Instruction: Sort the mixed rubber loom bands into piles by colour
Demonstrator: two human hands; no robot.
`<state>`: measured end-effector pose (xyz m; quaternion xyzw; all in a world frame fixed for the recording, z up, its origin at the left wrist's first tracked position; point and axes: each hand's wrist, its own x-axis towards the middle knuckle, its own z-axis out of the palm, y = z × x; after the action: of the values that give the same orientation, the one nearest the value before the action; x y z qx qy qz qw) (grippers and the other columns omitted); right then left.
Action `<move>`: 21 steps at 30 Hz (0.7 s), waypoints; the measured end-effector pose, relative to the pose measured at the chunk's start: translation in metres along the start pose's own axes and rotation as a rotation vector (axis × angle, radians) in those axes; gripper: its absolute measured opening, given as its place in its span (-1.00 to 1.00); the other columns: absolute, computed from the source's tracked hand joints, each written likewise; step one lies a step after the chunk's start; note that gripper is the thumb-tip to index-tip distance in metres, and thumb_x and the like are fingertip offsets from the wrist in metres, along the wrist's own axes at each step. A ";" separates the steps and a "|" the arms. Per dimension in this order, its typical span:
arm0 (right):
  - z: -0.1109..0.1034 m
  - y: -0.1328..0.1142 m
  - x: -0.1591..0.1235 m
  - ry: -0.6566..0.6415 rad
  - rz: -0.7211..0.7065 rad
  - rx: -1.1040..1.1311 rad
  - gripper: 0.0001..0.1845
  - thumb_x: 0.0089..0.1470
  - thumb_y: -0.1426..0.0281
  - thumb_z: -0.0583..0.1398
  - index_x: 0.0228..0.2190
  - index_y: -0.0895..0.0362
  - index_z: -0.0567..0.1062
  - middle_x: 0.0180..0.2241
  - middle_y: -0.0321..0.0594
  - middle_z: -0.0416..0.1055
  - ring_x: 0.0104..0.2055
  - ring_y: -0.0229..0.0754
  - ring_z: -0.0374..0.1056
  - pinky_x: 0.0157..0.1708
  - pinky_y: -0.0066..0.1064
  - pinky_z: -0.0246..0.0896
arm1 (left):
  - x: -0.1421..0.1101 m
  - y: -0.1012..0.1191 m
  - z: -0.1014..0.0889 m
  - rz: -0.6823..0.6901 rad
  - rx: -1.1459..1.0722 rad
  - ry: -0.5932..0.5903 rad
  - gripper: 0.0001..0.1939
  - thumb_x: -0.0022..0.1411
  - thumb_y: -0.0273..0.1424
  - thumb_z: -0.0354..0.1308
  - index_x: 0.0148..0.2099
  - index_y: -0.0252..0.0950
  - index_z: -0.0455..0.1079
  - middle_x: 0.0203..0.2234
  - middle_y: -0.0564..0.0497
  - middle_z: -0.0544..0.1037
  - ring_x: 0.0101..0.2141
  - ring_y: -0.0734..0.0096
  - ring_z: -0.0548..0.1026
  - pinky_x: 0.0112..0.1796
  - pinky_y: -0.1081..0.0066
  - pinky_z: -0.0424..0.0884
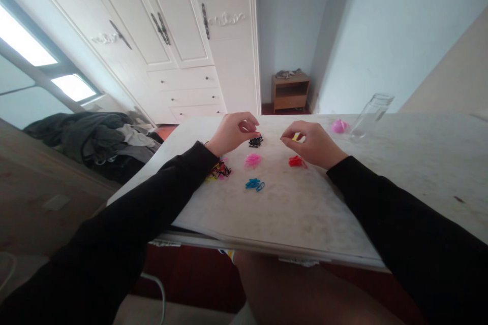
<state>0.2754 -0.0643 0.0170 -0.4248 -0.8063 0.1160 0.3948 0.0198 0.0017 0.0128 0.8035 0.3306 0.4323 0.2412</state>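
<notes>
My left hand (pixel 237 133) hovers over a small pile of black paper clips (pixel 255 141), thumb and fingertips pinched. A speck of red shows at those fingertips, too small to name. To the right, my right hand (pixel 314 143) is also pinched, just above the table; whatever it holds is hidden. Some yellow (pixel 295 137) shows behind its fingers. Nearer me lie pink paper clips (pixel 252 161), red paper clips (pixel 295 161) and blue paper clips (pixel 254 184), each in its own pile. A mixed-colour heap (pixel 221 169) is partly hidden by my left wrist.
On the white table (pixel 290 213), a clear glass bottle (pixel 369 117) stands at the far right, beside a pink round object (pixel 340 126). Dark clothes (pixel 102 137) are piled left of the table. A white wardrobe (pixel 183 40) and a small wooden cabinet (pixel 291 92) stand beyond.
</notes>
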 end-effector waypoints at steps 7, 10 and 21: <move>0.007 -0.007 -0.002 -0.026 -0.017 0.095 -0.82 0.15 0.35 0.29 -0.29 0.15 0.69 -0.35 -0.17 0.63 -0.34 -0.17 0.46 -0.29 -0.33 0.32 | -0.012 0.010 0.003 0.018 -0.203 -0.066 -0.57 0.02 -0.17 0.58 -0.21 -0.32 0.53 -0.36 -0.04 0.68 -0.33 0.33 0.72 -0.28 0.41 0.69; 0.010 -0.012 -0.002 -0.043 -0.033 0.135 -0.81 0.14 0.36 0.31 -0.24 0.13 0.72 -0.31 -0.17 0.66 -0.32 -0.17 0.48 -0.30 -0.35 0.33 | -0.017 0.017 0.006 -0.033 -0.261 -0.148 -0.53 0.01 -0.13 0.59 -0.21 -0.31 0.52 -0.37 -0.04 0.70 -0.29 0.24 0.75 -0.24 0.36 0.72; 0.012 -0.016 -0.001 -0.058 -0.056 0.122 -0.90 0.11 0.40 0.34 -0.39 0.10 0.71 -0.38 -0.19 0.62 -0.35 -0.17 0.46 -0.30 -0.32 0.33 | -0.020 0.023 0.010 -0.038 -0.301 -0.178 -0.55 0.01 -0.13 0.60 -0.24 -0.31 0.53 -0.40 -0.04 0.72 -0.28 0.19 0.77 -0.23 0.35 0.74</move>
<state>0.2574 -0.0734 0.0164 -0.3734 -0.8206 0.1662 0.3995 0.0273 -0.0292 0.0124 0.7871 0.2547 0.3992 0.3952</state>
